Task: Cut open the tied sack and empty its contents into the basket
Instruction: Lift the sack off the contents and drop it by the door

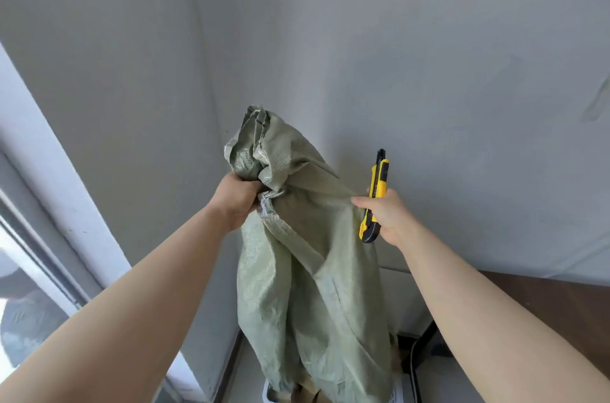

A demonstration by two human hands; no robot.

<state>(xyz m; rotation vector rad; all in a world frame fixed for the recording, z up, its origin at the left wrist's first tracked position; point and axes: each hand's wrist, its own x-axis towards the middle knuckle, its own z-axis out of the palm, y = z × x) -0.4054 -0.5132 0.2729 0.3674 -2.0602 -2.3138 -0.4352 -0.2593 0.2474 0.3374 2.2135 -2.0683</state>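
Note:
A pale green woven sack (pixel 310 287) hangs upside down in front of me, lifted to chest height. My left hand (pixel 236 201) grips its bunched end, where a white tie (pixel 265 203) still shows. My right hand (pixel 384 216) holds a yellow and black utility knife (pixel 374 196), blade end pointing up, while its thumb and fingers also pinch a fold of the sack. The sack's lower open part reaches down to a white basket (pixel 401 394), whose rim shows only partly at the bottom edge. Brown items peek out under the sack.
Grey walls meet in a corner behind the sack. A dark wooden table (pixel 544 303) stands at the right, with a black leg and a cable beside it. A window with its frame (pixel 39 237) runs down the left side.

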